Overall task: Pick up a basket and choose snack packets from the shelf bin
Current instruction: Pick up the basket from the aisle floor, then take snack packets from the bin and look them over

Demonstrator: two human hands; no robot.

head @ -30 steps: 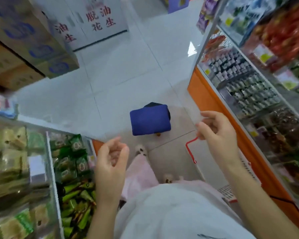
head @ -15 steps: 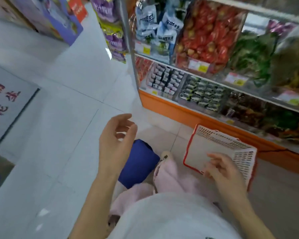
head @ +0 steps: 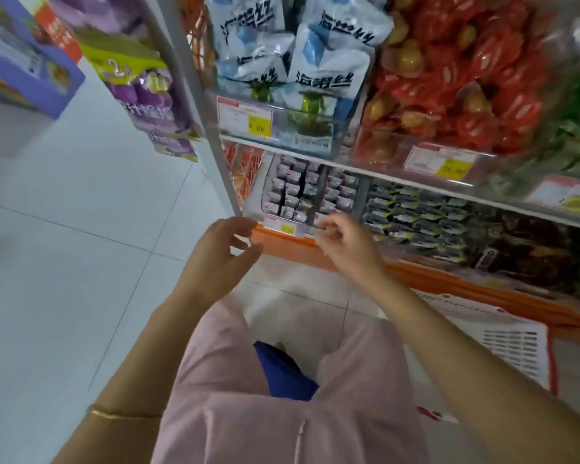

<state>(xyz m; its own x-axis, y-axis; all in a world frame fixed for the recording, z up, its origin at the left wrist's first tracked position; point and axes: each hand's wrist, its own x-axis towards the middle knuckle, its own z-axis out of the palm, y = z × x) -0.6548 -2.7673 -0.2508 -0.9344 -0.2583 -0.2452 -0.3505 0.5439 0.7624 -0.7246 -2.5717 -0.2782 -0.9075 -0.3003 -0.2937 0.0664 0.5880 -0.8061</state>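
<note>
Two empty hands, left hand (head: 221,259) and right hand (head: 345,246), hover loosely curled, while the basket (head: 516,343) lies on the floor (head: 64,262) below the right forearm, nearer that hand.

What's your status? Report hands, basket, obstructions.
Left hand and right hand empty, loosely curled, before the lower shelf bin. Basket on the floor at right, not held. Nothing between hands and bin.
</note>
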